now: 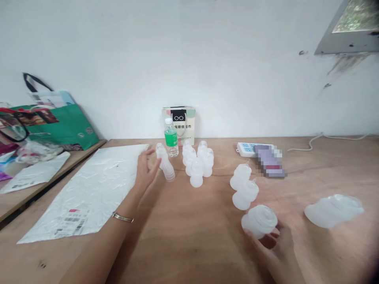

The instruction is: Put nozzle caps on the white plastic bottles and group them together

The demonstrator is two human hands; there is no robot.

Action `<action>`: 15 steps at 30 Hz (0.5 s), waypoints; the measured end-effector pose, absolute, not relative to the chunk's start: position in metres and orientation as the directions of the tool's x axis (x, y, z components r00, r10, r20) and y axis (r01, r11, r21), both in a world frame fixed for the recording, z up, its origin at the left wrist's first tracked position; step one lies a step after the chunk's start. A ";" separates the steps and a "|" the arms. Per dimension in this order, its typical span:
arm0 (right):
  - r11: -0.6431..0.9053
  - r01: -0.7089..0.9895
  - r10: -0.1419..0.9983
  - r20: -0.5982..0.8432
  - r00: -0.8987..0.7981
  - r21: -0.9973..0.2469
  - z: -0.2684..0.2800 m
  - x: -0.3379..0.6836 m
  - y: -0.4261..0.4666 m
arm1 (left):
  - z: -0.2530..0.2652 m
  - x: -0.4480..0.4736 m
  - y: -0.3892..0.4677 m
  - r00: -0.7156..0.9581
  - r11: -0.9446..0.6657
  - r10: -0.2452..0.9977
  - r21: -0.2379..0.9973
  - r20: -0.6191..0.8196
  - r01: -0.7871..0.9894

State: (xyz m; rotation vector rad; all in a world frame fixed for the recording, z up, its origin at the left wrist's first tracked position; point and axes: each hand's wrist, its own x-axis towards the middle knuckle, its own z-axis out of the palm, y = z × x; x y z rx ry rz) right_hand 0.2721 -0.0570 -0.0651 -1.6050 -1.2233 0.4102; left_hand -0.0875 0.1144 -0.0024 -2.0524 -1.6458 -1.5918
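My right hand [275, 246] has its thumb and fingers around the lower part of a translucent white plastic bottle [259, 221] with a clear domed cap, at the front right. Two similar bottles [245, 193] stand just behind it. Another one [331, 211] is farther right, stretched by the lens. My left hand [148, 167] is open, fingers spread, beside a short row of narrower translucent bottles [166, 163]. Its thumb is close to them; whether it touches, I cannot tell. In the middle stands a cluster of several capped white bottles [197, 171].
A water bottle with green label [171, 138] and a paper bag [189, 126] stand by the wall. A white mailing bag [97, 183] lies at left, near a green bag [65, 126]. A power strip [245, 149] lies behind a blurred purple phone-like object [269, 161].
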 end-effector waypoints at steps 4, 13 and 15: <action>0.008 0.565 0.902 0.249 0.352 -0.825 -0.064 0.272 -0.056 | -0.016 -0.076 0.099 -0.005 -0.352 0.832 0.535 0.554 0.768; 0.062 0.552 0.872 0.315 0.375 -0.831 -0.043 0.251 -0.078 | -0.004 -0.072 0.097 -0.029 -0.413 0.767 0.526 0.642 0.743; 0.105 0.545 0.873 0.340 0.351 -0.832 -0.045 0.246 -0.074 | -0.002 -0.071 0.093 0.023 -0.405 0.815 0.540 0.579 0.738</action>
